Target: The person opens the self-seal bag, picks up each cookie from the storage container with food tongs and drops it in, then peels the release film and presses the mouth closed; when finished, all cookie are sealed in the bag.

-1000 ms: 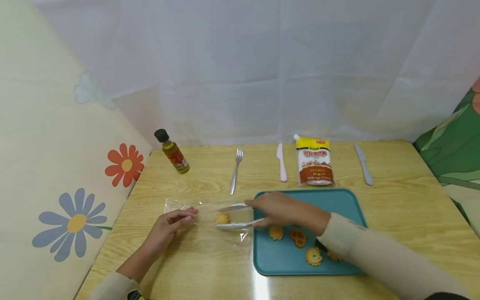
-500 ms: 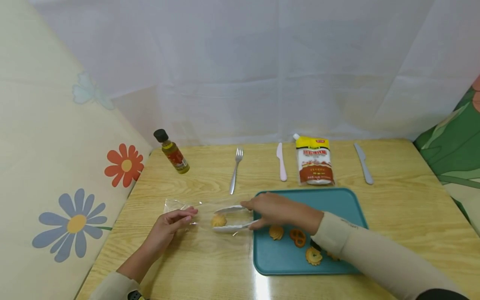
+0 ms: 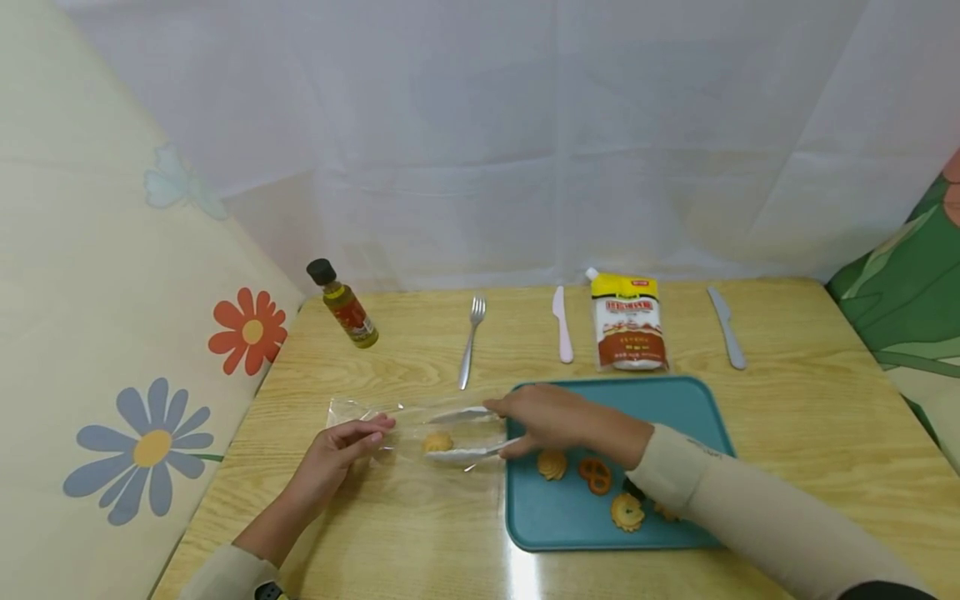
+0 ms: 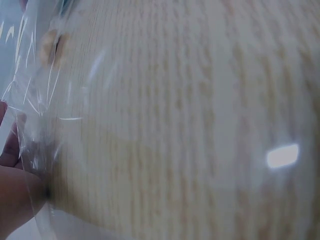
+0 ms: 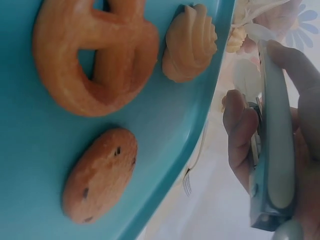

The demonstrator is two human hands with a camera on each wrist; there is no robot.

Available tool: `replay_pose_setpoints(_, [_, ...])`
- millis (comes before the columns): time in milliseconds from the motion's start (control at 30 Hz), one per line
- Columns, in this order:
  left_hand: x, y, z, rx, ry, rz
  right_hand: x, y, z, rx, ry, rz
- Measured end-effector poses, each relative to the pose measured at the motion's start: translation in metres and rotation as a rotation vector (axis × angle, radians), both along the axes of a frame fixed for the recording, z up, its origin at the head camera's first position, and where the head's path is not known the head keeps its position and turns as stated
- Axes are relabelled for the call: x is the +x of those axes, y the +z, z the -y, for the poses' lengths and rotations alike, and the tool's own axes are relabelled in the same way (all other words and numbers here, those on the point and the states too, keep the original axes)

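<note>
My left hand (image 3: 337, 450) pinches the closed-looking left part of a clear plastic bag (image 3: 408, 471) between thumb and fingers. Inside the bag lies a round golden cookie (image 3: 438, 442). My right hand (image 3: 551, 415) grips a pair of tongs (image 3: 468, 454), whose pale arms reach into the bag. They stand apart, the lower one close by the cookie and the upper one clear of it. In the right wrist view the tongs' handle (image 5: 280, 145) sits between thumb and curled fingers. Blurred bag film (image 4: 37, 95) crosses the left wrist view.
Under my right forearm is a teal tray (image 3: 652, 400) with a swirl cookie (image 3: 552, 465), a pretzel (image 3: 595, 476), a round cookie (image 3: 627, 512) and others partly hidden. Behind stand or lie an oil bottle (image 3: 350, 315), fork (image 3: 472, 342), pink knife (image 3: 562, 325), sauce pouch (image 3: 630, 325) and grey knife (image 3: 727, 329).
My right hand has shifted slightly left with the tongs, carrying the cookie a little deeper into the bag. The tongs' upper arm has come away from the cookie. My left hand stays put.
</note>
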State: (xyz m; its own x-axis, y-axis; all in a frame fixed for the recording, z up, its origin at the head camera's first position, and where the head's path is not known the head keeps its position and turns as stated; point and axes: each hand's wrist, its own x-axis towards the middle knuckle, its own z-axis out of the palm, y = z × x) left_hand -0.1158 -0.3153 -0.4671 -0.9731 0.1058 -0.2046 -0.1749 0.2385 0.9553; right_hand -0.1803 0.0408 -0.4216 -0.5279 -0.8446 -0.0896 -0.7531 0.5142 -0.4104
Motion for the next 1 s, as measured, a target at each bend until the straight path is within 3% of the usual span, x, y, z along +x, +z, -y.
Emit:
replay_pose_setpoints(400, [0.000, 0.001, 0.000, -0.003, 0.007, 0.006, 0.006, 0.006, -0.019, -0.010, -0.067, 0.058])
replay_pose_setpoints(1000, [0.001, 0.002, -0.002, -0.020, 0.015, 0.012, 0.020, 0.008, -0.062, -0.046, -0.110, 0.052])
